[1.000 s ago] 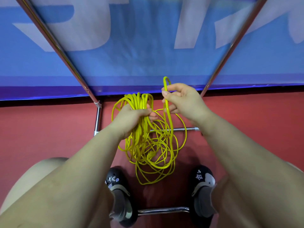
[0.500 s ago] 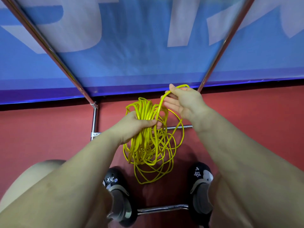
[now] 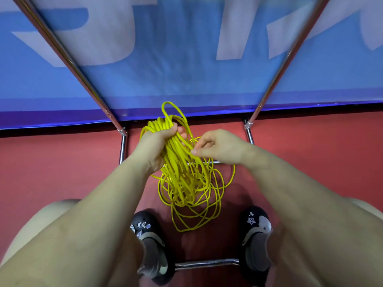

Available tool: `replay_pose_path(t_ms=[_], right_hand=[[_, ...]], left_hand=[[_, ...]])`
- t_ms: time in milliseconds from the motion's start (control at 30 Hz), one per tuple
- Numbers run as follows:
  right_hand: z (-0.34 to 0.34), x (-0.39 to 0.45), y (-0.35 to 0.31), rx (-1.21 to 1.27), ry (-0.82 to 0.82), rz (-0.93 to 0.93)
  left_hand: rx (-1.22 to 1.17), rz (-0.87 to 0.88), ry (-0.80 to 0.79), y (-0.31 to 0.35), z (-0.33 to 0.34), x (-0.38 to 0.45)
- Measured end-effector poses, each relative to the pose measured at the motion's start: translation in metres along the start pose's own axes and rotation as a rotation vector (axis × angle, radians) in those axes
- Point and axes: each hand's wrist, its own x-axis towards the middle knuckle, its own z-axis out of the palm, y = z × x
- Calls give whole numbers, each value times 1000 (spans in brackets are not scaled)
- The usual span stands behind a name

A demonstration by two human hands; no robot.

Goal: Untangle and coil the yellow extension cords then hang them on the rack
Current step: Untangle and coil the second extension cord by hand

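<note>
Yellow cord [image 3: 182,172] fills the left hand [image 3: 154,148], whose fingers curl round a thick bundle of gathered loops; the tops of those loops stand up above the fist, one loop rising higher than the others. Just to the right, the right hand [image 3: 219,147] has its fingers bent, and thumb and forefinger come together on a single strand at the edge of the bundle, pinching it. Below both hands the rest of the cord hangs in loose, overlapping loops, the lowest of them reaching down between the two shoes. Whether those lowest loops touch the red floor [image 3: 62,166] cannot be told. Both forearms reach forward from the bottom corners of the view. Under them stand two black shoes [image 3: 149,241] with small charms on the toes, one at each side of the hanging cord. A chrome rack [image 3: 207,263] frames the scene: a low bar crosses between the shoes, another bar lies behind the cord, and two slanted tubes climb away to the upper left and upper right. Behind the rack hangs a blue banner [image 3: 186,75] with large pale letters
</note>
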Motion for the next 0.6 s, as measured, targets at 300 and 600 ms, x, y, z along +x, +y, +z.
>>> replay_pose_path(t_ms=[300,600], right_hand=[[4,2,-3,10,82,-128],[-3,3,-20,718,205,52]], left_hand=[[-63,-21,1,3,-5,4],[201,66,-73,-8,4,-4]])
